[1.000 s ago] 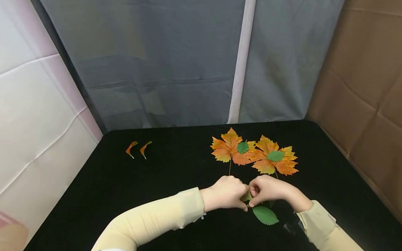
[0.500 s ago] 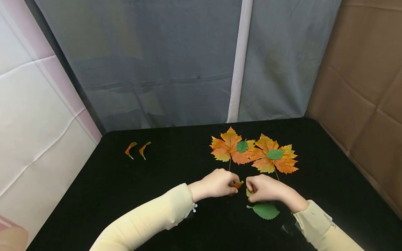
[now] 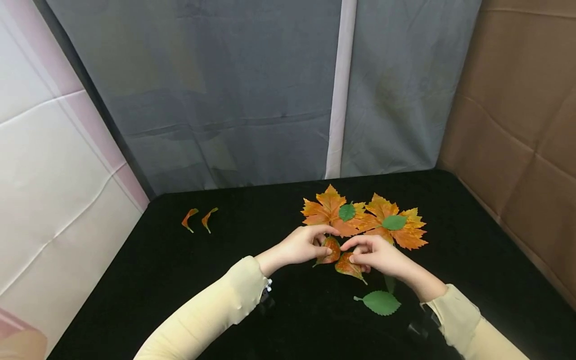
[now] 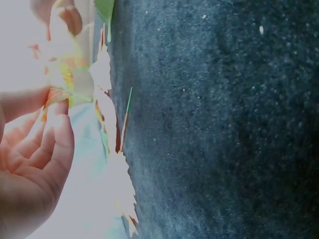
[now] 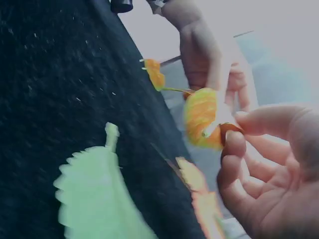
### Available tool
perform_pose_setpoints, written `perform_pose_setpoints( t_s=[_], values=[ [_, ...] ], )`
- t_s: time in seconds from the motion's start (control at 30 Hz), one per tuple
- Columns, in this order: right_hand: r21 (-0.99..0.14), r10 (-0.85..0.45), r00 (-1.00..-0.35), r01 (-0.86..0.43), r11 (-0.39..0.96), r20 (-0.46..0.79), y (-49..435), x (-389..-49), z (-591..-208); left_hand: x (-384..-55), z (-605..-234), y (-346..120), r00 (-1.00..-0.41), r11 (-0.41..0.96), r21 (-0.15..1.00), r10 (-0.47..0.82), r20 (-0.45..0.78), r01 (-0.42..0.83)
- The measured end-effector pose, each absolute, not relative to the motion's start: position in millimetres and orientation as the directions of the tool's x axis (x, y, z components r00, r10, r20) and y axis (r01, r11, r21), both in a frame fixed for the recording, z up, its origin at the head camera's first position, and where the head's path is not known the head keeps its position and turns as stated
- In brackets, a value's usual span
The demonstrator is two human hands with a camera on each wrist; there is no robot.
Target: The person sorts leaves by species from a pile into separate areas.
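Note:
My left hand (image 3: 301, 245) pinches a small orange-red leaf (image 3: 332, 249) between thumb and fingers. Close by on the right, my right hand (image 3: 378, 256) pinches a second small orange-red leaf (image 3: 347, 267), its stem pointing down toward the front. Both leaves are raised off the black table, as the right wrist view shows with the yellow-orange leaf (image 5: 202, 119) at the fingertips. Just behind the hands lie two large orange maple leaves, the left one (image 3: 330, 202) and the right one (image 3: 411, 235). A small green leaf rests on each, one round (image 3: 347, 212), one oval (image 3: 394, 222).
A toothed green leaf (image 3: 381, 303) lies in front of the right hand, and another green piece (image 3: 389, 283) shows partly under that wrist. Two small curled orange leaves (image 3: 189, 220) (image 3: 208, 220) lie at the far left of the black table (image 3: 252, 210).
The hands came together around the leaves, then drew apart and moved away from me toward the maple leaves. Two orange-red leaves, mostly hidden earlier, now show in the fingers.

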State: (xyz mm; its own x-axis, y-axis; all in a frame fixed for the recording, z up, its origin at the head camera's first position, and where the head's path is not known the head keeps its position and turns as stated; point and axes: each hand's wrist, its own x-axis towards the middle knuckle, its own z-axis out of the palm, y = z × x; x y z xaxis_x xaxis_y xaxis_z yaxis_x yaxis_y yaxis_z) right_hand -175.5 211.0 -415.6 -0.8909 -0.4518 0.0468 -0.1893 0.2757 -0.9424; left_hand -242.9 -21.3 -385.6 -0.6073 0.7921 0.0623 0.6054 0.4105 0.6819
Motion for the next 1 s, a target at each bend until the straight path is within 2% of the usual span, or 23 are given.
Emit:
perform_pose_setpoints(
  t_s=[0.13,0.23,0.53,0.83,1.0],
  values=[
    [-0.962,-0.391,-0.921,-0.106,0.253,-0.001,209.0,-178.4,-429.1,-243.4,-383.2,-21.9,-0.609,0.413,0.672,0.79,0.072,0.615],
    [-0.963,-0.385,-0.923,-0.092,0.255,-0.014,208.2,-180.9,-440.3,-244.1,-380.0,-25.2,-0.626,0.428,0.658,0.776,0.084,0.62],
    [-0.923,-0.442,-0.897,-0.182,0.34,0.014,207.6,-181.0,-447.2,-265.7,-366.8,-54.2,-0.745,0.495,0.659,0.65,0.151,0.566],
    [-0.907,-0.465,-0.885,-0.19,0.375,-0.007,208.4,-179.0,-446.1,-305.9,-360.4,-112.2,-0.886,0.449,0.811,0.432,0.17,0.375],
    [-0.908,-0.476,-0.88,-0.197,0.37,-0.003,208.8,-179.3,-449.1,-324.3,-358.1,-149.4,-0.95,0.357,0.915,0.302,0.076,0.187]
  ],
)
